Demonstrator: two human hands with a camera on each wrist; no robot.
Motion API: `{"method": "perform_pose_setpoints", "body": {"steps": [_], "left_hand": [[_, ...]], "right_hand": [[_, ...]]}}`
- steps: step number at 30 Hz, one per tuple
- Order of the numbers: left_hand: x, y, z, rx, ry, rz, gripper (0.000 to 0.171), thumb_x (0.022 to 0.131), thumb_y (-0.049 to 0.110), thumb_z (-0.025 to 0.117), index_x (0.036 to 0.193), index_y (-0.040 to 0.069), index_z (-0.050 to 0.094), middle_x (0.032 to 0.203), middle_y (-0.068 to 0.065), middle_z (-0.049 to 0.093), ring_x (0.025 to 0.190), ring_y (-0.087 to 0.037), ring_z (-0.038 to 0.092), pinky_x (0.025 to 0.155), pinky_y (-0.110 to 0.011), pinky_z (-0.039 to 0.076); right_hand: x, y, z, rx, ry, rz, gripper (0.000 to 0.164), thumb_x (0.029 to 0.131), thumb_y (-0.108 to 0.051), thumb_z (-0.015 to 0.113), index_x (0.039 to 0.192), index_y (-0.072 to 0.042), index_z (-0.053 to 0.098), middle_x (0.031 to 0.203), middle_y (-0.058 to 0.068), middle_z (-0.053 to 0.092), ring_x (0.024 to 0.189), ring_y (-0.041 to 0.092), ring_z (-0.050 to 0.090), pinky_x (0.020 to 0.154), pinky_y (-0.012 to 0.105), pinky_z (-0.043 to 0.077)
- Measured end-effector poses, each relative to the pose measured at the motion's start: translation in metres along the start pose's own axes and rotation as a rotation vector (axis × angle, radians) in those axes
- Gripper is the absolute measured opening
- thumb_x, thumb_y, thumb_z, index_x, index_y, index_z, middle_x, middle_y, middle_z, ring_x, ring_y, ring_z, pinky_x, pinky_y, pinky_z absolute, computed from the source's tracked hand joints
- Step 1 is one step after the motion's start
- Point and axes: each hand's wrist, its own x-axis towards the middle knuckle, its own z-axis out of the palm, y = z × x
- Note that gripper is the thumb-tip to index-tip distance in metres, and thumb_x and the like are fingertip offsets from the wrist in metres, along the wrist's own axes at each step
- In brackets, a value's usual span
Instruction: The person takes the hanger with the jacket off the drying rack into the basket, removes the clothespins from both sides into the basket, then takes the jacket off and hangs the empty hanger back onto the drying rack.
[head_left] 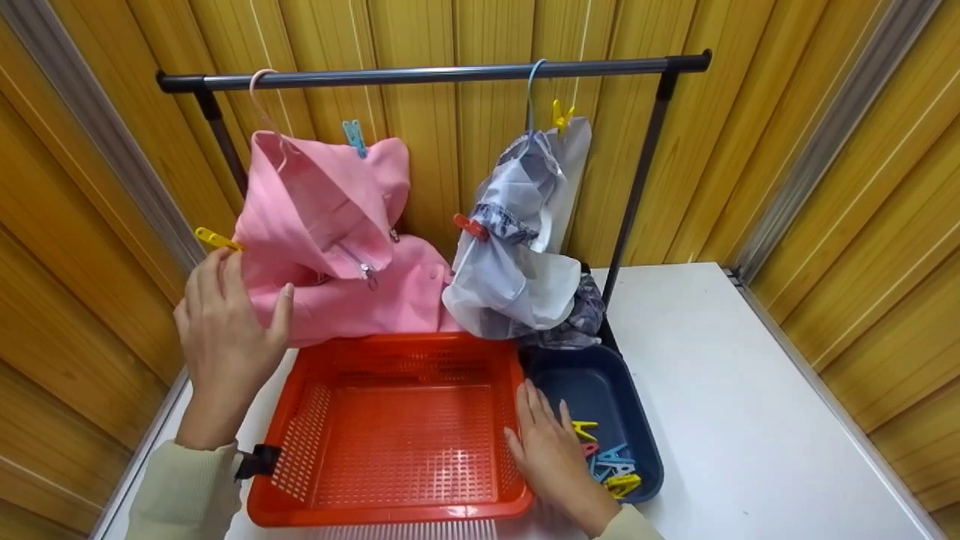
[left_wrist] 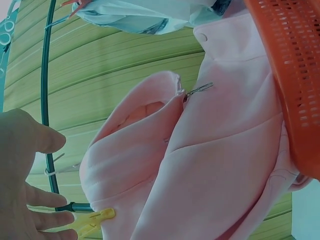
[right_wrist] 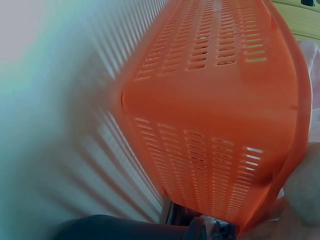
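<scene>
A pink zippered garment (head_left: 360, 300) hangs on a pink hanger (head_left: 256, 88), with a yellow clothespin (head_left: 217, 239) clipped at its left edge and a blue clothespin (head_left: 354, 138) on top. My left hand (head_left: 231, 326) is raised beside that edge; its fingertips are at the yellow clothespin and its thumb stands apart. In the left wrist view, the left hand (left_wrist: 30, 185) has spread fingers and grips nothing. My right hand (head_left: 551, 450) rests with extended fingers on the right rim of a red perforated basket (head_left: 405, 512). The right wrist view shows the basket's outer wall (right_wrist: 210, 100).
A dark rail (head_left: 420, 73) spans the back. From its blue hanger (head_left: 531, 90) hangs a white-grey garment (head_left: 517, 285) with a red clothespin (head_left: 470, 226) and another yellow clothespin (head_left: 562, 117). Several loose clothespins (head_left: 615, 459) lie in a navy tray (head_left: 646, 442) right of the basket.
</scene>
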Motion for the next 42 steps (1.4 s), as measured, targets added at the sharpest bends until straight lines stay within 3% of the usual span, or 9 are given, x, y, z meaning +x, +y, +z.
{"method": "perform_pose_setpoints", "body": {"steps": [6, 10, 15, 24, 35, 42], "left_hand": [[0.006, -0.005, -0.008, -0.01, -0.011, -0.056, 0.065, 0.09, 0.039, 0.061, 0.139, 0.001, 0.042, 0.142, -0.023, 0.041, 0.129, -0.042, 0.039, 0.102, -0.066, 0.031], [0.008, -0.009, -0.009, -0.015, 0.008, -0.07, 0.064, 0.091, 0.039, 0.06, 0.139, 0.0, 0.042, 0.139, -0.024, 0.041, 0.125, -0.043, 0.041, 0.098, -0.065, 0.033], [0.013, -0.015, -0.01, -0.012, -0.019, -0.112, 0.068, 0.091, 0.039, 0.059, 0.142, 0.0, 0.037, 0.141, -0.025, 0.039, 0.127, -0.045, 0.04, 0.099, -0.066, 0.032], [0.023, -0.031, -0.013, -0.007, -0.121, -0.189, 0.073, 0.093, 0.04, 0.055, 0.146, -0.002, 0.03, 0.147, -0.028, 0.032, 0.131, -0.048, 0.035, 0.103, -0.067, 0.027], [0.036, -0.04, -0.015, -0.008, -0.246, -0.209, 0.079, 0.094, 0.049, 0.048, 0.149, -0.002, 0.023, 0.149, -0.031, 0.027, 0.133, -0.051, 0.031, 0.104, -0.068, 0.026], [0.046, -0.044, -0.015, -0.122, -0.393, -0.264, 0.084, 0.095, 0.054, 0.045, 0.152, 0.0, 0.015, 0.152, -0.032, 0.021, 0.133, -0.054, 0.03, 0.101, -0.072, 0.028]], "right_hand": [[0.0, 0.0, 0.0, 0.016, -0.048, 0.017, 0.068, 0.098, -0.034, 0.051, 0.152, -0.003, 0.023, 0.159, 0.014, 0.025, 0.145, 0.033, 0.03, 0.116, 0.06, 0.016], [0.0, 0.0, 0.001, 0.015, -0.038, 0.013, 0.068, 0.098, -0.034, 0.051, 0.152, -0.002, 0.024, 0.159, 0.015, 0.025, 0.144, 0.034, 0.031, 0.116, 0.06, 0.017], [0.0, 0.0, 0.001, 0.024, -0.017, 0.006, 0.066, 0.098, -0.032, 0.052, 0.151, -0.001, 0.026, 0.158, 0.016, 0.027, 0.143, 0.035, 0.032, 0.116, 0.06, 0.018], [-0.001, -0.001, 0.001, 0.022, -0.005, 0.0, 0.066, 0.098, -0.031, 0.052, 0.15, -0.001, 0.026, 0.157, 0.017, 0.028, 0.143, 0.035, 0.033, 0.115, 0.06, 0.019], [0.0, -0.001, 0.001, 0.024, -0.02, 0.012, 0.066, 0.098, -0.032, 0.051, 0.151, -0.001, 0.025, 0.158, 0.016, 0.027, 0.143, 0.035, 0.032, 0.115, 0.06, 0.018], [0.0, -0.002, 0.001, 0.014, -0.036, 0.022, 0.067, 0.098, -0.033, 0.051, 0.151, -0.002, 0.024, 0.158, 0.015, 0.027, 0.143, 0.035, 0.033, 0.116, 0.06, 0.018]]}}
